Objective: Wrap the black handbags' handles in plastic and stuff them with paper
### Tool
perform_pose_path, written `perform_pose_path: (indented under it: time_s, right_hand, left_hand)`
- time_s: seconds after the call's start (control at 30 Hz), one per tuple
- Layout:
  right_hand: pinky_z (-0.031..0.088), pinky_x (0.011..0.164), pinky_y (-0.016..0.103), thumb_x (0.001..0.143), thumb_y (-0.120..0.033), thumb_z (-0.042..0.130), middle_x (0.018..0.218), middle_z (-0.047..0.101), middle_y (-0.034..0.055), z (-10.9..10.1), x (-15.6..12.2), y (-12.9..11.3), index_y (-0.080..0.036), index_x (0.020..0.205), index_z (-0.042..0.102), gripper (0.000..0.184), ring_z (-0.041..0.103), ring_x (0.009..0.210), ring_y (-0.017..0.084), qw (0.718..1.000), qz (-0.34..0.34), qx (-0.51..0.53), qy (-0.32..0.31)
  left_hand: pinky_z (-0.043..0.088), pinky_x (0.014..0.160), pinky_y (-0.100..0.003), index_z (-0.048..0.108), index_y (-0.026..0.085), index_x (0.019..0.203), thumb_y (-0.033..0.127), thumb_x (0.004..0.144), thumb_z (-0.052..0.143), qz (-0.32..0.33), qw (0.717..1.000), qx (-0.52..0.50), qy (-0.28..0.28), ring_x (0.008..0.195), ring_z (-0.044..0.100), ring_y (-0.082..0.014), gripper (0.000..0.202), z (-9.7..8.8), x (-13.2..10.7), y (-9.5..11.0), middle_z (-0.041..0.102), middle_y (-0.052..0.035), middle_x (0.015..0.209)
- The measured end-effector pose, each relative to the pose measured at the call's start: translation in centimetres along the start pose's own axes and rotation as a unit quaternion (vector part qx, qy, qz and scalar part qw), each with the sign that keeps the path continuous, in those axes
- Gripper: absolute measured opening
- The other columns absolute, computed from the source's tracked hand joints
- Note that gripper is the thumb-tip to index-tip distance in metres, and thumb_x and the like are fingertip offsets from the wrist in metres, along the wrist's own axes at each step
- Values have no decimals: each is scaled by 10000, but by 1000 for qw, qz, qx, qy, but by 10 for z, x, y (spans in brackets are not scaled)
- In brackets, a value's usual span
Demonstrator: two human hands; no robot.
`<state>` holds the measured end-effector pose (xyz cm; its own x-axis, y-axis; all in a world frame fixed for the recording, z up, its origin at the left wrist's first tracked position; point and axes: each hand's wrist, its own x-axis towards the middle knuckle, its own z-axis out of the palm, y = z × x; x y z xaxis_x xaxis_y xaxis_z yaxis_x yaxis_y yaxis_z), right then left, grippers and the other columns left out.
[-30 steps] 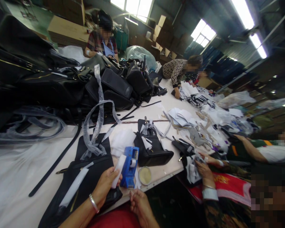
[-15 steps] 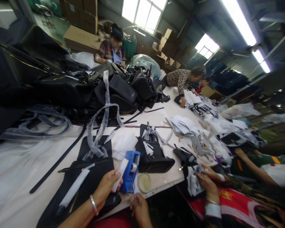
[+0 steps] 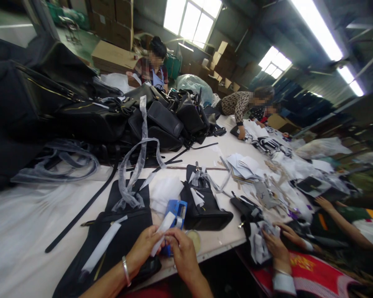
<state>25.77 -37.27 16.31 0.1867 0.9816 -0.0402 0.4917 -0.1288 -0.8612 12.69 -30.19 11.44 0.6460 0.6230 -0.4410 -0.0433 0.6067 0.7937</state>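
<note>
My left hand [image 3: 146, 244], with a silver bangle on its wrist, grips a folded white paper strip [image 3: 166, 228] between thumb and fingers. My right hand [image 3: 182, 248] is closed at the strip's right edge, its thumb and fingertips pinching there; any small piece of tape between them cannot be made out. Just behind the strip stands a blue tape dispenser [image 3: 180, 208], partly covered by the strip and my hands. Under my left forearm lies a black bag [image 3: 124, 231] with a white-wrapped strip [image 3: 102, 248] across it and clear plastic wrapping [image 3: 129, 198] on its upper part.
A smaller black bag [image 3: 207, 213] and a round yellowish disc [image 3: 193, 240] are near the dispenser. Black bags [image 3: 164, 118] are heaped behind. A white paper stack [image 3: 242, 165] lies right. A co-worker's hands [image 3: 275, 244] handle another bag close by; other people stand around the table.
My right hand has risen from the table edge below the dispenser to the paper strip in my left hand. The strip now tilts further to the right, and the view has shifted slightly.
</note>
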Motion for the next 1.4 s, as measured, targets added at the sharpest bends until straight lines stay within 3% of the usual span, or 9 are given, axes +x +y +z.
perform_pose_path:
  time_s: [0.17,0.33,0.47,0.57,0.67,0.9,1.1,1.27,1.4]
  right_hand:
    - [413,734,222,895,-136,447,879,656,5,0,13,7,-221,963,615,200,613,839,147,995,-35,-84,-36]
    - [396,604,225,876,-143,476,713,602,-34,-2,19,9,-220,1264,421,399,594,649,149,994,5,-94,-47]
    - [379,586,223,838,-123,505,683,571,-49,-6,25,10,-220,1254,404,439,578,622,147,994,24,-89,-57]
    - [389,596,225,828,-116,493,690,582,-44,-8,27,9,-215,1248,411,439,586,630,150,994,29,-85,-64]
    - [404,608,227,843,-131,467,708,592,-32,-8,26,10,-210,1261,408,430,594,649,154,995,28,-77,-63]
    - [464,663,239,908,-241,439,767,613,-16,0,20,29,-198,1314,374,413,610,691,153,995,57,43,-67]
    - [476,640,236,927,-325,450,722,627,-14,13,26,42,-201,1337,419,429,616,649,162,998,33,-44,-33]
    - [509,728,235,958,-304,401,1030,695,58,24,33,61,-240,1315,482,371,680,856,180,986,-72,-149,-34]
    - [502,578,236,956,-255,392,733,697,42,24,45,78,-198,1270,534,349,668,629,175,937,-225,-266,-23]
  left_hand:
    - [341,476,-204,566,119,925,487,803,593,2,1000,19,-13,511,485,-98,388,-3,-2,0,585,5,652]
    - [350,495,-213,556,132,925,470,817,569,11,1000,16,-21,526,481,-106,356,-7,-4,-3,575,10,655]
    - [376,519,-219,558,143,914,411,808,580,19,999,37,-24,558,494,-116,290,-7,-6,0,572,17,669]
    - [383,496,-215,568,154,888,417,776,626,38,995,94,0,555,519,-125,291,-1,-4,2,585,16,682]
    - [352,420,-212,547,164,825,522,784,587,16,990,129,52,455,500,-123,363,6,2,-1,570,26,578]
    - [259,355,-171,526,166,772,592,795,536,-34,998,-21,50,351,403,-70,426,9,8,1,526,43,482]
    - [297,374,-188,563,161,795,522,792,584,-90,976,-196,19,333,340,-64,361,-2,9,3,478,58,433]
    - [274,383,-200,588,140,765,395,867,486,-187,931,-310,-55,342,299,-68,293,-19,13,6,429,53,428]
    - [252,384,-199,611,119,731,393,867,479,-233,907,-340,-87,344,295,-68,333,-28,19,0,401,49,437]
